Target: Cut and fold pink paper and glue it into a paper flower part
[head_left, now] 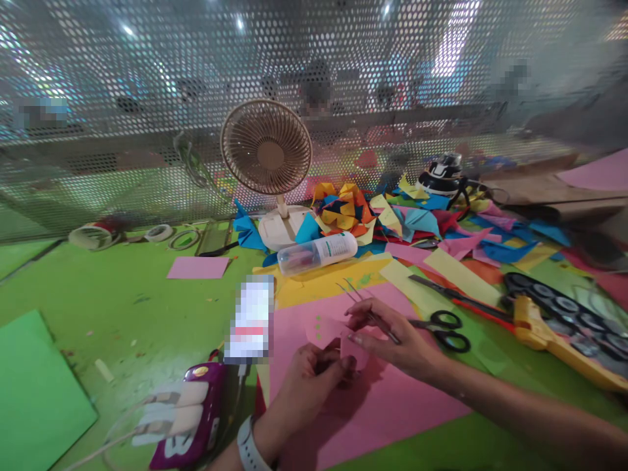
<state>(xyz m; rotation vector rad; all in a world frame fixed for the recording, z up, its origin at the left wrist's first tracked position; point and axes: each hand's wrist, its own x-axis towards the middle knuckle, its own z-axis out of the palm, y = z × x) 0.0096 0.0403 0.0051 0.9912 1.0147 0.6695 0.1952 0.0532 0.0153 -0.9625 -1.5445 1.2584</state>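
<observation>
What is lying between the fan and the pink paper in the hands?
The head view shows a plastic bottle, then yellow paper, then part of the large pink sheet.

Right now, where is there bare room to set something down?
On the green tabletop between the green sheet and the phone, nearer than the small pink card, apart from small scraps. It's crowded right of the right hand: scissors, yellow tool, black tray.

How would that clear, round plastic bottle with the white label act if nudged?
The bottle would probably roll, being round and lying on its side. Its smooth plastic may feel slippery, and the see-through wall suggests it's fairly light.
</observation>
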